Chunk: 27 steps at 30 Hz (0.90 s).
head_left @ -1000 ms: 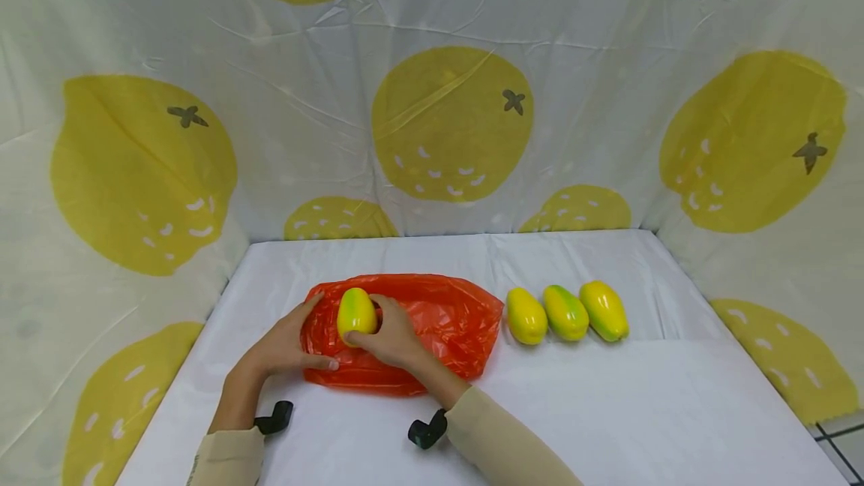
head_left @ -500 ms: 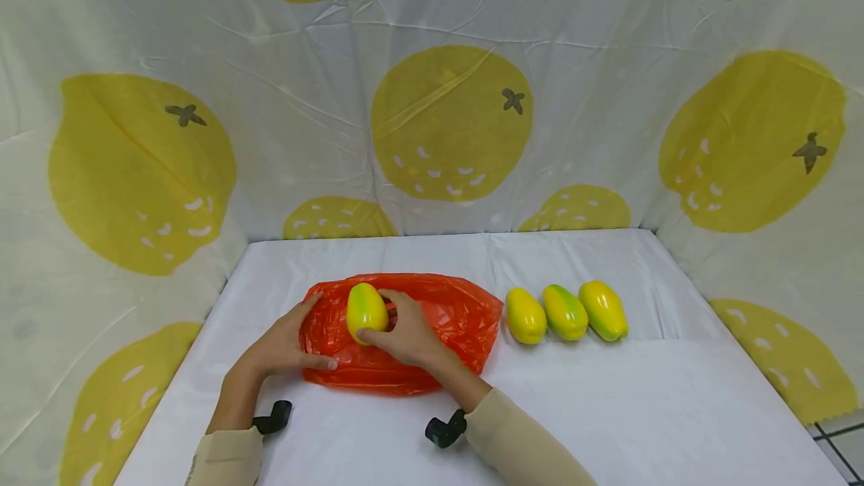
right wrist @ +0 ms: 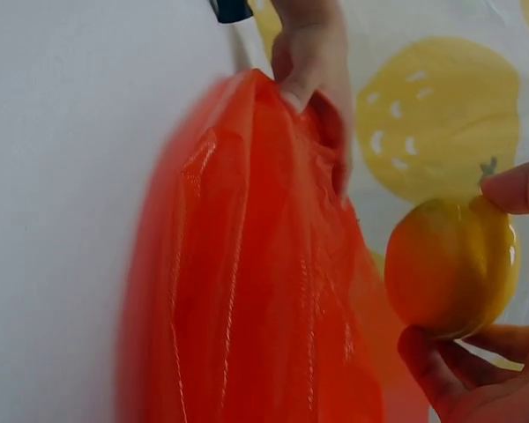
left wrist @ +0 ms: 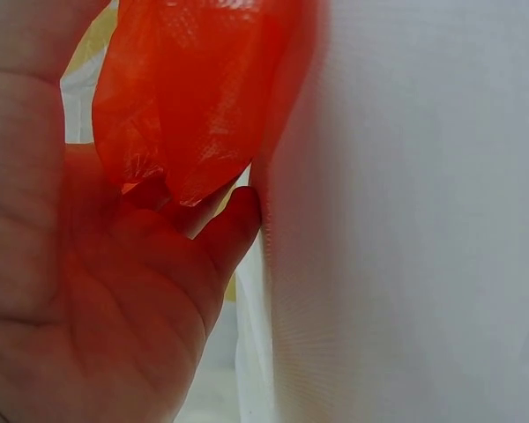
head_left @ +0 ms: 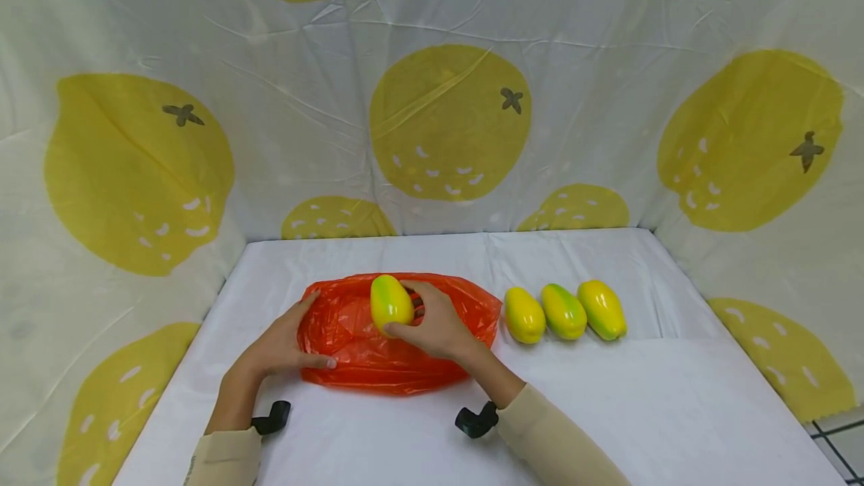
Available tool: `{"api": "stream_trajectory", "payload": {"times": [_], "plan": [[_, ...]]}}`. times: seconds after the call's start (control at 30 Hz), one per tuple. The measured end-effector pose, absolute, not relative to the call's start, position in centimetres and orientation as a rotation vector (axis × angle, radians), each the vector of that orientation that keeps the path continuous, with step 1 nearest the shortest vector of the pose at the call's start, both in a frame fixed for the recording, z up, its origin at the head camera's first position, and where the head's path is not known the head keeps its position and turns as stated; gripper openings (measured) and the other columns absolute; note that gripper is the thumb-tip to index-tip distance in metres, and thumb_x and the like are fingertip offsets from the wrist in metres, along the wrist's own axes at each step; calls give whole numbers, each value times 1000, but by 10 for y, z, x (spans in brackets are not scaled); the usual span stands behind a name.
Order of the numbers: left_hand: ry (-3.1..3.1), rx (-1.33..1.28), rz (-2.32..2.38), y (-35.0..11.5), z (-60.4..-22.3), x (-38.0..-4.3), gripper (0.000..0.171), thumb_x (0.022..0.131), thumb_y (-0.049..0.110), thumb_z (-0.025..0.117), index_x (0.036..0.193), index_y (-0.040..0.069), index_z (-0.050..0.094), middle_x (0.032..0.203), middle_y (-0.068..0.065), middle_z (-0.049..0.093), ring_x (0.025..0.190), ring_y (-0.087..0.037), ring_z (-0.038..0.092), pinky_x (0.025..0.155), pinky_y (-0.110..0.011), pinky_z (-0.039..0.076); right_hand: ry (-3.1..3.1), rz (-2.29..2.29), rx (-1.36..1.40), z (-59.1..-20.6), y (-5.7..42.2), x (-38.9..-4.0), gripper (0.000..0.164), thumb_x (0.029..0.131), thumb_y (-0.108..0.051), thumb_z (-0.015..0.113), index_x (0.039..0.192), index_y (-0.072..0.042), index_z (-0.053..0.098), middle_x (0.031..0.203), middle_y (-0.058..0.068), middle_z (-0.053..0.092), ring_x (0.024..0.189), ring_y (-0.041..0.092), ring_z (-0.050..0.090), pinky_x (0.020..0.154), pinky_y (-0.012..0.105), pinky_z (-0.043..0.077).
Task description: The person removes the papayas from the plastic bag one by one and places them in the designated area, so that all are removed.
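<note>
In the head view, my right hand holds a glossy yellow-green mango between thumb and fingers above a red plastic bag. The right wrist view has this mango pinched beside the bag and apart from it. My left hand rests at the bag's left end, thumb and fingers spread along its edge. In the left wrist view, the red plastic lies against the fingers, and part of them is hidden behind it. The bag lies on its side; what it contains cannot be seen.
Three more mangoes, left, middle and right, lie in a row right of the bag. A white cloth covers the table. Fabric printed with lemons stands behind and at both sides.
My right hand has carried the mango to the right and slightly farther back, from the bag's left part to its middle. The left hand and the mango row stay put.
</note>
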<state>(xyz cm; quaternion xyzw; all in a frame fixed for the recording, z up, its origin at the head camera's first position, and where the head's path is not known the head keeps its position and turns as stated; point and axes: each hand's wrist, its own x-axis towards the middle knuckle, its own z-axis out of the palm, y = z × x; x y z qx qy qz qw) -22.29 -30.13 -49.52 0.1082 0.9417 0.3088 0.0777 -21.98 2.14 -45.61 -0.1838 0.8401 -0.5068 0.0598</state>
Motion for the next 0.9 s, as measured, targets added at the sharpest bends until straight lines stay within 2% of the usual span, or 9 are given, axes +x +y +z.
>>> {"api": "stream_trajectory", "payload": {"times": [0.2,0.5,0.73,0.9], "plan": [[2821,328,927,-302,-494,-223,137,62,60,91,166,11,15,164,-21,32,146,-47,36,97,-62,56,2557,-1545,-562,-451,40,-223,78,85,-44,82,151,-22,46,136,-5,57,112,17,59,88,34,60],[2821,352,944,-302,-495,-223,136,63,61,90,166,11,16,164,-20,33,146,-46,37,98,-63,55,2595,-1560,-535,-446,67,-220,76,84,-44,82,149,-21,50,135,-4,59,113,18,61,92,38,60],[2814,351,966,-303,-496,-224,136,63,61,91,166,12,16,165,-19,32,146,-46,37,97,-63,56,2619,-1561,-455,-439,92,-218,75,84,-39,82,149,-21,51,137,-1,60,115,21,62,93,39,61],[2822,350,953,-303,-497,-223,137,63,61,91,166,12,15,164,-20,33,145,-46,38,97,-63,56,2638,-1532,-386,-435,110,-218,76,83,-42,82,149,-24,50,139,-3,59,118,21,62,94,40,61]]}}
